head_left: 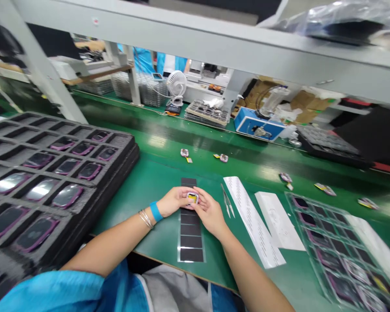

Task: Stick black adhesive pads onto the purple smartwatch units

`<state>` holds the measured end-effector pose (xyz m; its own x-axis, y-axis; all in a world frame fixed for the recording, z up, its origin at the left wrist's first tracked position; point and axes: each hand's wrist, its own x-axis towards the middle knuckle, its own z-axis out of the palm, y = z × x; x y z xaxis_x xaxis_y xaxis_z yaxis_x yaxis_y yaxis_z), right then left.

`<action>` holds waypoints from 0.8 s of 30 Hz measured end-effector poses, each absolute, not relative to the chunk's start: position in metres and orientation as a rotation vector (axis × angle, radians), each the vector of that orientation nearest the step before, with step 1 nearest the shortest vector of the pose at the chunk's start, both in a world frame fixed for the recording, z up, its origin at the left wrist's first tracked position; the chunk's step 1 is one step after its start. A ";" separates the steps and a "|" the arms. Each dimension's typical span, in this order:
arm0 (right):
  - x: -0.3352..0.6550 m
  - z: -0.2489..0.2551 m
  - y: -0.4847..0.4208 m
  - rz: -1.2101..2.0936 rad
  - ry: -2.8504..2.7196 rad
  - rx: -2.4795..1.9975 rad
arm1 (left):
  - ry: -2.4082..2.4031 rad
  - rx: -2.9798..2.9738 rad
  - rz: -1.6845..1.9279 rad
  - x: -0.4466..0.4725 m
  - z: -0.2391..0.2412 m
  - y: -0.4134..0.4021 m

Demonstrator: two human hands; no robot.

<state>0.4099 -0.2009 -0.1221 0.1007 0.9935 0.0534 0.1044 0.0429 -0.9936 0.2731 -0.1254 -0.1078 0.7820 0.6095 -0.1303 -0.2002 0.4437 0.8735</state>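
Between both hands I hold a small watch case (192,198) with a purple-pink rim and a yellow patch inside. My left hand (174,200), a blue band and metal bangles at its wrist, grips the case's left side. My right hand (209,209) is closed on its right side, thumb at the lower edge. Beneath them a clear strip carrying black rectangular pieces (191,229) lies on the green bench. Metal tweezers (228,201) rest right of my right hand, beside a white sheet of small printed labels (251,221).
At left stand stacked black foam trays (131,149) holding several purple-rimmed watch parts. A clear plastic tray (315,264) with more parts lies at right, near a white sheet (277,221). Small cases with yellow tabs (223,158) sit on the bench. Behind are a white fan (176,84) and a blue box (256,124).
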 end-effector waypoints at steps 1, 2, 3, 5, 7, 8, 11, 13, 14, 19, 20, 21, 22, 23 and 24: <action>0.407 -0.122 -0.205 1.034 -1.202 -1.311 | 0.467 1.011 0.544 0.271 -0.105 -0.129; 0.405 -0.121 -0.209 1.034 -1.185 -1.311 | 0.477 1.040 0.560 0.266 -0.100 -0.134; 0.405 -0.119 -0.212 1.073 -1.191 -1.289 | 0.495 1.081 0.566 0.258 -0.094 -0.139; 0.410 -0.113 -0.212 1.298 -1.291 -1.187 | 0.562 1.146 0.551 0.233 -0.079 -0.154; 0.422 -0.103 -0.195 1.494 -1.463 -1.142 | 0.626 1.076 0.516 0.197 -0.058 -0.173; 0.429 -0.097 -0.179 1.491 -1.555 -1.190 | 0.649 0.993 0.506 0.178 -0.045 -0.181; 0.443 -0.077 -0.106 1.025 -1.774 -1.576 | 0.716 0.998 0.541 0.124 -0.004 -0.191; 0.443 -0.069 -0.052 0.655 -1.797 -1.883 | 0.880 1.326 0.655 0.100 0.021 -0.175; 0.441 -0.068 -0.027 0.516 -1.761 -2.041 | 0.997 1.544 0.746 0.092 0.030 -0.159; 0.416 -0.083 0.035 0.326 -1.559 -2.367 | 1.679 2.257 0.988 0.088 0.030 -0.044; 0.411 -0.087 0.037 0.338 -1.571 -2.361 | 1.799 2.266 0.951 0.091 0.023 -0.023; 0.407 -0.091 0.037 0.345 -1.585 -2.348 | 1.903 2.254 0.902 0.095 0.017 -0.005; 0.403 -0.093 0.036 0.347 -1.595 -2.335 | 1.986 2.234 0.842 0.098 0.010 0.008; 0.400 -0.095 0.034 0.344 -1.602 -2.322 | 2.050 2.220 0.776 0.102 0.004 0.018; 0.397 -0.096 0.032 0.335 -1.608 -2.307 | 2.098 2.214 0.713 0.105 -0.002 0.025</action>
<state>0.3973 0.0316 -0.0963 0.3436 0.9390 -0.0153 0.8669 -0.3234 -0.3793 0.1045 0.0251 -0.0015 -0.0010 0.9490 0.3153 0.9447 -0.1026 0.3116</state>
